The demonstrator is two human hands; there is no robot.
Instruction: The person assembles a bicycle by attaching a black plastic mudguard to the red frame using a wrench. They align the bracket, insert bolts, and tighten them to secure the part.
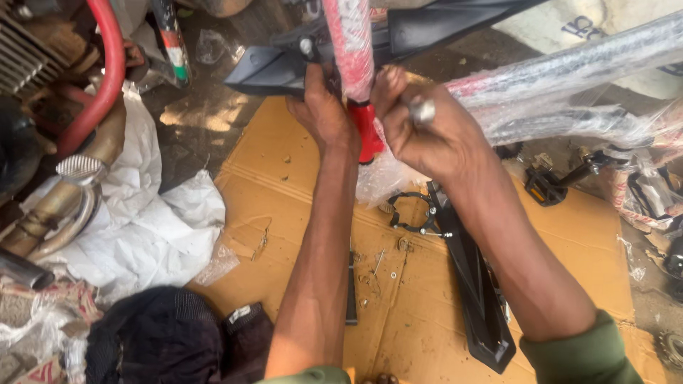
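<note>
Two hands are seen at a red bicycle frame tube (353, 50) above cardboard (284, 185): the left hand (324, 114) is closed around it, the right hand (427, 135) clamped on a metal tool (421, 111). Plastic wrap is partly stripped; a black guard (477, 284) and pedal (544, 186) lie unfitted.

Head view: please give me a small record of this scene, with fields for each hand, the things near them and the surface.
left hand: left hand grips the black plastic part beside the red frame tube
right hand: right hand holds a small metal tool against the tube
below the hands: black chain guard and a black ring bracket
surface: flattened brown cardboard
left side: white cloth, engine exhaust pipe
</note>
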